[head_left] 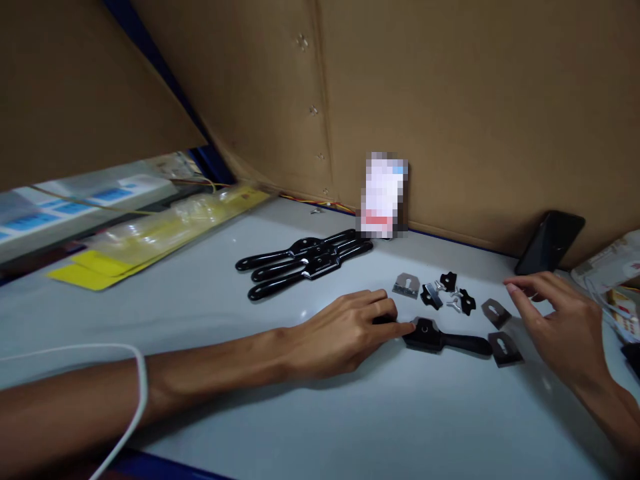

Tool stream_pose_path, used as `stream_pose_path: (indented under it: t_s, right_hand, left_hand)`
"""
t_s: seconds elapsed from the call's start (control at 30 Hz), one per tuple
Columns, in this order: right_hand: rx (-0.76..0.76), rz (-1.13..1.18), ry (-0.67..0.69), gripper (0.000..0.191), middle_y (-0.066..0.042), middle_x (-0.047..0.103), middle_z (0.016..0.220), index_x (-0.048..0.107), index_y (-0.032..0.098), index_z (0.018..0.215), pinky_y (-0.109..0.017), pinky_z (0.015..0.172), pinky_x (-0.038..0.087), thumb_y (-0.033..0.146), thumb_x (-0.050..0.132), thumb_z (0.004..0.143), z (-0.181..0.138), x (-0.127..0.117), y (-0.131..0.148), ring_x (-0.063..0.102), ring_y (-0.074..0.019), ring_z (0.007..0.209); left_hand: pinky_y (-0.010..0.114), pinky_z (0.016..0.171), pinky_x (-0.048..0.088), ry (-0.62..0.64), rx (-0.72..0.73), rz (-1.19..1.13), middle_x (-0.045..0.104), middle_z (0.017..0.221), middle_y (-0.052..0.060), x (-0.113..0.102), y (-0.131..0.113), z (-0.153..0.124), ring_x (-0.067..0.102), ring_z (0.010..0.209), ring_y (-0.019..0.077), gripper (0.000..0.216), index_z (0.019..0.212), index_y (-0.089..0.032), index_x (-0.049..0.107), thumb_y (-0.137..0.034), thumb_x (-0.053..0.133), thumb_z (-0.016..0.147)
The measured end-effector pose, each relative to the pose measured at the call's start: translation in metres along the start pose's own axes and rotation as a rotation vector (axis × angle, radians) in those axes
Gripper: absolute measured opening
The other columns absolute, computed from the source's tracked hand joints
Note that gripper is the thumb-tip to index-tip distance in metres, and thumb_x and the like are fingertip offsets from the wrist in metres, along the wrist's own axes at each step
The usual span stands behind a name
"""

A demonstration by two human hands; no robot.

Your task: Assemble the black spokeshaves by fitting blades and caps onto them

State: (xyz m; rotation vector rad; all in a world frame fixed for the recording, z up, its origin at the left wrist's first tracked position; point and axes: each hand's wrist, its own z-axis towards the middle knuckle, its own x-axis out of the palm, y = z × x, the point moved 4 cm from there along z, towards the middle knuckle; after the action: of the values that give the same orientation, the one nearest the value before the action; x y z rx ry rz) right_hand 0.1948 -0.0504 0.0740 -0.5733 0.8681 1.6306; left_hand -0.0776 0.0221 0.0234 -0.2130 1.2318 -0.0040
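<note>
My left hand (345, 333) is closed around the left handle of a black spokeshave body (425, 333) lying on the table, its index finger stretched along to the middle part. My right hand (565, 320) hovers at the right, empty, with thumb and index finger slightly apart. Just left of it lie two steel blades, an upper one (496, 312) and a lower one (506, 349) by the body's right handle. Another blade (406, 285) lies behind the body. Black cap plates (467, 301) and silver wing screws (454, 305) are grouped between the blades.
Several black spokeshave bodies (310, 260) lie side by side further back. A lit, blurred phone (383, 197) and a dark phone (550, 243) lean on the cardboard wall (450, 100). Plastic-wrapped yellow sheets (150, 240) lie at left. A white cable (143, 380) crosses my left forearm.
</note>
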Motion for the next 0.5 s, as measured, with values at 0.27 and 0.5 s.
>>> stream_pose_path:
  t_s: [0.27, 0.5]
  right_hand:
    - [-0.008, -0.056, 0.193, 0.022, -0.005, 0.071, 0.082, 0.073, 0.022, 0.086, -0.038, 0.068, 0.046, 0.035, 0.057, 0.093, 0.001, 0.000, -0.026, 0.065, -0.0245, 0.077]
    - [-0.124, 0.105, 0.289, 0.023, -0.007, 0.068, 0.096, 0.074, 0.019, 0.109, -0.039, 0.081, 0.050, 0.023, 0.055, 0.098, -0.018, 0.038, 0.015, 0.063, -0.0233, 0.092]
  left_hand:
    - [0.033, 0.075, 0.055, -0.060, 0.032, -0.048, 0.064, 0.100, 0.009, -0.002, -0.001, -0.001, 0.058, 0.088, 0.0208, 0.049, 0.135, -0.014, 0.059, 0.001, 0.044, 0.091]
    - [0.033, 0.075, 0.055, -0.018, 0.007, -0.028, 0.064, 0.101, 0.009, -0.002, -0.001, 0.001, 0.058, 0.087, 0.0215, 0.053, 0.136, -0.015, 0.058, 0.001, 0.046, 0.087]
